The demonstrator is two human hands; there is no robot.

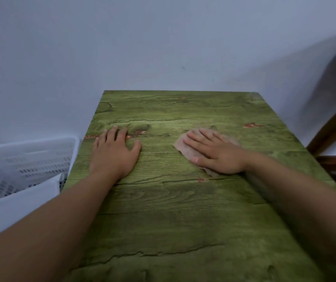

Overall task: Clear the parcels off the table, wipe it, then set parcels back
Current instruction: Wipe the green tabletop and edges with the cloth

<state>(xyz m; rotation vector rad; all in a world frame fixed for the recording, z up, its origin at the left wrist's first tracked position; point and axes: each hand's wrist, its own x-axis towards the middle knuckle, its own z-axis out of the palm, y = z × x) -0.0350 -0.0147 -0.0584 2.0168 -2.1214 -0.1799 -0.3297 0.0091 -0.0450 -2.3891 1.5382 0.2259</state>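
While the right hand (pixel 213 152) presses flat, fingers straight, on a pinkish cloth (pixel 180 146) right of frame centre, the left hand (pixel 114 151) rests open and flat on the green wood-grain table (pixel 173 210) left of centre, the two well apart. No parcels are in view; a white slatted basket (pixel 26 165) stands at the left edge of the frame. Wiping seems the step in hand. To do it well, keep the palm's weight even, sweep in overlapping passes toward the far edge and corners, and let the left hand steady the table.
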